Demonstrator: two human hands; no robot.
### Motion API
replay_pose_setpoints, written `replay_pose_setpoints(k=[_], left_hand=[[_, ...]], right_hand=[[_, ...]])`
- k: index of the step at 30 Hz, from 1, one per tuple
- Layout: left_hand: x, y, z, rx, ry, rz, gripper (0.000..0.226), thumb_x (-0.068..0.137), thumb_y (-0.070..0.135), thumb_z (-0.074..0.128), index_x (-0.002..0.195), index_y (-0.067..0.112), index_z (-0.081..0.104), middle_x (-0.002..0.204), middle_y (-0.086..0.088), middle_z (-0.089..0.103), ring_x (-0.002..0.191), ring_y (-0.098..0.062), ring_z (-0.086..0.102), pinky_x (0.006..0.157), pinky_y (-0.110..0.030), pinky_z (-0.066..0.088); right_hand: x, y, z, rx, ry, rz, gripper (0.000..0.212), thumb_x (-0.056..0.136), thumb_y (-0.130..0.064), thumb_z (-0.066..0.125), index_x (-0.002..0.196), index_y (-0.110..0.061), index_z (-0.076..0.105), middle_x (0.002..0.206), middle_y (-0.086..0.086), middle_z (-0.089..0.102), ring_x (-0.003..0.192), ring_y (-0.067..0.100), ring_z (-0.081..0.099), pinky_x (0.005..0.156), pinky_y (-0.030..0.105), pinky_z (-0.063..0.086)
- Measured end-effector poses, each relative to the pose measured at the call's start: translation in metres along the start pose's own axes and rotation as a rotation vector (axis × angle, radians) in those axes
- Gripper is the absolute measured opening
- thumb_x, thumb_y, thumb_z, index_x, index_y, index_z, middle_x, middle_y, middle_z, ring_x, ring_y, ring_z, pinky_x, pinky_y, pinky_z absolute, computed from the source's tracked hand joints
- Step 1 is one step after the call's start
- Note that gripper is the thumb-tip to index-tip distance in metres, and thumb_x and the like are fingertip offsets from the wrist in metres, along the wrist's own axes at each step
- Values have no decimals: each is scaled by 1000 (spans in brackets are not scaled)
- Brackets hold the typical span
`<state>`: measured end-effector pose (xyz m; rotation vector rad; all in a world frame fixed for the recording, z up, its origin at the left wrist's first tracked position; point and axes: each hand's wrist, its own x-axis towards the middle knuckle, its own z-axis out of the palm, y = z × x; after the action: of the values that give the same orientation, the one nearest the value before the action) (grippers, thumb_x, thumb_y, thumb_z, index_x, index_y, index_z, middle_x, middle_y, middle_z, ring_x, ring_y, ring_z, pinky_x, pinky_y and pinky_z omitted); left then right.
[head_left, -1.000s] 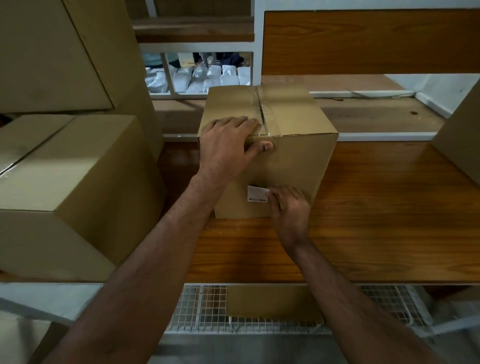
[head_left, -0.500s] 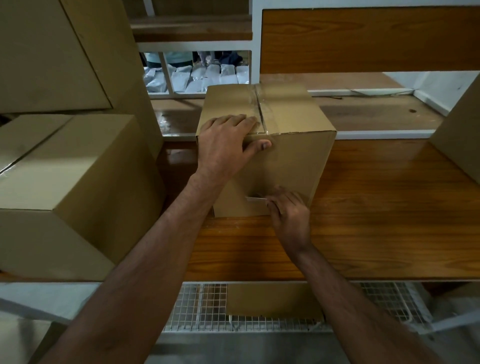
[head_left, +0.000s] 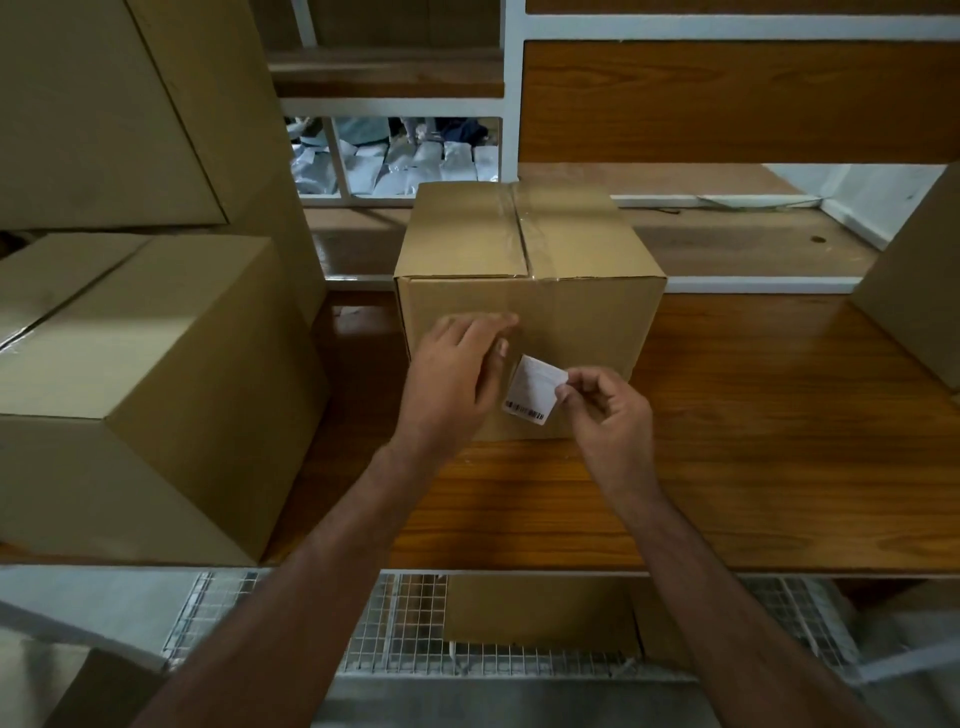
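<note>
A taped cardboard box (head_left: 566, 260) stands on the wooden shelf (head_left: 753, 467), a little left of the middle. My right hand (head_left: 608, 415) pinches the right edge of a small white barcode label (head_left: 532, 389), held in front of the box's near face. Just left of the label, my left hand (head_left: 457, 374) hovers with relaxed, straight fingers before the same face. It holds nothing. Whether the label still touches the cardboard cannot be told.
Large cardboard boxes (head_left: 135, 389) are stacked at the left, and another box (head_left: 919, 291) stands at the right edge. A wire mesh rack (head_left: 405, 639) with a cardboard piece lies below the shelf. White pouches (head_left: 415, 166) show behind the shelf frame.
My left hand has come off the box's top edge and dropped in front of its near face. My right hand has lifted the label away from the lower front of the box.
</note>
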<state>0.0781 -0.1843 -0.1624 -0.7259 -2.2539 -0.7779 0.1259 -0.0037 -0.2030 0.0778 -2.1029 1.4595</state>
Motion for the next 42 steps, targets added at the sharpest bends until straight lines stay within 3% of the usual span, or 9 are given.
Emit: replay_pose_setpoints(k=[6,10,18,21,24,28,33,37,42], left_hand=[[-13,3,5,-270,-110,-257,24,105,24,48,122,15,63,114,2,69,101,-8,63,78,-26,53],[-20,4,5,-354,-204,-415,19,106,30,47,100,20,62,87,9,65,74,4,60,53,-15,40],[-28,6,9,-417,-226,-492,13,105,25,50,95,19,57,86,8,62,70,2,59,53,-17,43],[-37,0,4,-333,-77,-452,12,106,26,47,98,21,55,91,8,62,80,-1,60,60,-16,46],[-36,-12,-7,-181,141,-371,20,105,29,43,105,15,57,106,-2,63,99,-15,58,78,-31,51],[0,-22,-24,-17,287,-123,20,100,14,47,104,2,62,136,-13,58,130,-31,46,108,-32,37],[36,-34,-24,42,80,58,27,98,14,46,117,6,63,149,-9,52,146,-34,35,119,-57,25],[34,-49,-19,130,8,111,29,100,19,48,121,12,67,142,1,59,138,-23,45,122,-50,17],[36,-52,-19,123,-5,127,28,100,20,49,120,12,67,141,1,59,136,-23,47,121,-46,18]], right_hand=[[11,-11,4,111,-11,87,14,93,-6,64,103,-15,67,98,-1,69,91,11,66,75,23,58],[13,-13,7,142,-13,82,15,95,-4,62,103,-17,66,98,-1,68,89,10,66,71,18,55],[7,-4,19,36,19,16,32,96,-17,63,127,-18,63,115,-6,65,105,6,64,83,21,57],[-1,6,24,-110,109,-73,32,97,-17,61,128,-11,63,114,-2,63,100,4,60,81,17,54],[-11,22,32,-204,94,-89,28,96,-9,60,123,-9,67,110,3,66,96,10,61,76,29,59],[-19,39,42,-298,-2,-101,35,95,-15,53,128,-10,64,113,7,65,98,19,62,76,38,58],[-27,52,62,-470,-50,-132,46,97,-22,49,141,-11,53,108,11,64,92,26,59,72,38,54],[-32,57,71,-644,-25,-143,51,98,-25,46,147,-13,45,102,10,60,92,27,50,77,40,44],[-40,53,84,-760,-90,-146,59,93,-28,48,151,-21,38,104,10,59,97,30,51,78,45,47]])
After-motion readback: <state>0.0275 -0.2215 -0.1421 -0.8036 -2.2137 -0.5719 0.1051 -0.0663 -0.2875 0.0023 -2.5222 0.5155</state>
